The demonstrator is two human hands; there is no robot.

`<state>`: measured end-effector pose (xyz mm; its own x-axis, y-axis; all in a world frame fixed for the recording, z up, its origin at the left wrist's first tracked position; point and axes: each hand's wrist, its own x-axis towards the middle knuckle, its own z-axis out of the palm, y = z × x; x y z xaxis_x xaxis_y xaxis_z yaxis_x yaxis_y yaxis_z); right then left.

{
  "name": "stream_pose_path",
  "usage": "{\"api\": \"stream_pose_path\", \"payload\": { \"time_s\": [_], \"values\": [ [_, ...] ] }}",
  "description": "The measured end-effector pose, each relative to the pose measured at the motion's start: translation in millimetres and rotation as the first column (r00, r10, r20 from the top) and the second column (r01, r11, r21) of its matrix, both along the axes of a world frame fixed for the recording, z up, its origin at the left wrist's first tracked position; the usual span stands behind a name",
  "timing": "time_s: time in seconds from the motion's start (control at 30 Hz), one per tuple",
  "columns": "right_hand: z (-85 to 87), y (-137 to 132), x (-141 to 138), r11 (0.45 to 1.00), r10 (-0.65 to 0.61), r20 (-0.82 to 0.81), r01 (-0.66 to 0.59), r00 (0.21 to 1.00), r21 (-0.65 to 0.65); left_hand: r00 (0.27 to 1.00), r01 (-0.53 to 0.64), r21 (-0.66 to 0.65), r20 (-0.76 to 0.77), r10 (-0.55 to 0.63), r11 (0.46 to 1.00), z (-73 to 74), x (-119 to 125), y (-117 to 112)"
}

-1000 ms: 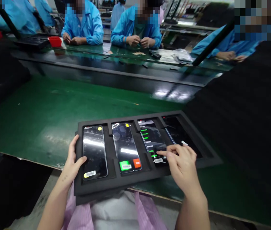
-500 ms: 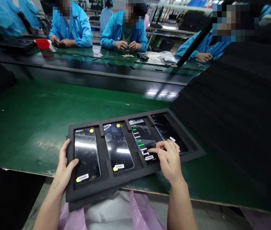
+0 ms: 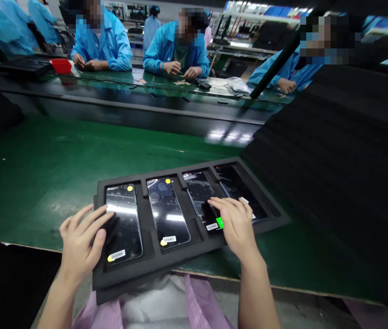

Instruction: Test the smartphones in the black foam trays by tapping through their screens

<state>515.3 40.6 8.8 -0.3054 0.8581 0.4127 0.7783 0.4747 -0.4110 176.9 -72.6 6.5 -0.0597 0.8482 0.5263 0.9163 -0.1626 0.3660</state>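
A black foam tray (image 3: 149,265) lies slanted at the bench's near edge, with several smartphones in its slots. My left hand (image 3: 82,240) is over the tray's left end, fingers spread, its fingertips at the edge of the leftmost phone (image 3: 125,233). That phone and the second phone (image 3: 168,210) have dark screens, yellow dots and white barcode labels. My right hand (image 3: 236,224) is over the third phone (image 3: 197,187), fingers stretched out across its screen. A green patch shows on that screen beside the hand. The rightmost phone (image 3: 238,187) is partly covered by the hand.
The green bench (image 3: 43,173) spreads left and behind the tray. Black sheeting (image 3: 344,160) rises at the right. Across a dark conveyor strip (image 3: 128,105), co-workers in blue coats (image 3: 176,45) sit with their hands on another table. A red bin (image 3: 61,66) stands there.
My left hand has let go of the tray's left edge and moved over the first phone. My right hand has gone from a pointing finger to extended fingers; the third phone's text list is replaced by dark and green.
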Motion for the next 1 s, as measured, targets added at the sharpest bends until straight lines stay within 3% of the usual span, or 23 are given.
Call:
{"api": "stream_pose_path", "payload": {
  "time_s": [0.07, 0.13, 0.37, 0.47, 0.67, 0.8, 1.0],
  "values": [
    [0.2, 0, -3, 1.0, 0.004, 0.061, -0.003, 0.998, -0.018, 0.98, 0.13, -0.057, -0.145, -0.137, 0.99, 4.6, -5, 3],
    [-0.2, 0, -5, 1.0, 0.005, 0.095, -0.002, 0.995, -0.031, 0.96, 0.184, -0.11, -0.192, -0.202, 0.977, 7.1, -7, 6],
    [1.7, -1, -4, 1.0, -0.004, 0.112, 0.003, 0.994, 0.013, 0.96, 0.198, -0.095, -0.183, -0.212, 0.976, 8.4, -4, 10],
    [9.2, -9, -16, 0.996, 0.057, 0.103, -0.062, 0.993, 0.056, 0.974, 0.186, -0.008, -0.131, -0.186, 0.982, 4.2, -4, 9],
    [17.6, -30, -64, 0.943, 0.331, 0.051, -0.332, 0.942, 0.006, 0.995, -0.046, 0.127, 0.095, 0.034, 0.991, -5.8, 1, -3],
    [12.8, -32, -76, 0.932, 0.362, 0.057, -0.361, 0.93, -0.031, 0.987, -0.062, 0.137, 0.157, 0.04, 0.989, -8.6, 5, -9],
    [10.2, -28, -67, 0.92, 0.391, 0.031, -0.391, 0.92, -0.032, 0.98, -0.071, 0.085, 0.193, 0.054, 0.994, -8.7, 4, -12]
  ]
}}
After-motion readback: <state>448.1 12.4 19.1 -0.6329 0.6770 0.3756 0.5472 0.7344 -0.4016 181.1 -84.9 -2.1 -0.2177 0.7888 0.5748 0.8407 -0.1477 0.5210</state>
